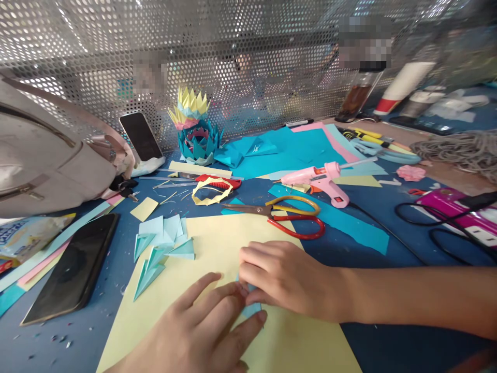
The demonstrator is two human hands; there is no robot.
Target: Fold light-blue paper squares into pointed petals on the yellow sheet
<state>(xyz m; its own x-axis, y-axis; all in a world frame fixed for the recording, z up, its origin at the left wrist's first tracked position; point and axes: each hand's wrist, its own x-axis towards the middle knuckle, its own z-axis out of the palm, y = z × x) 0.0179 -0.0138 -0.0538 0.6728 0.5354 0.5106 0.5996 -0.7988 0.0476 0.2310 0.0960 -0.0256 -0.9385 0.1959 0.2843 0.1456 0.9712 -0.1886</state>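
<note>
Both hands meet over a yellow sheet of paper (310, 339), around a small light blue piece of paper (252, 310). My left hand (202, 321) presses its fingertips against this piece, with the index finger stretched out to the side. My right hand (281, 280) has its fingers curled and pinched on the same piece, which they mostly cover. Left of the hands lie several folded light blue paper triangles (151, 267) and small light blue paper squares (157, 229). Scissors (267, 210) with one yellow and one red handle rest beyond the right hand.
A pink glue gun (316, 178) lies behind the scissors. A folded-paper model (198, 142) stands near the perforated metal panel (252, 67). A black phone (73, 269) lies at left, below a bag (50, 155). At right are a purple power strip (446, 207) and grey cord (462, 153).
</note>
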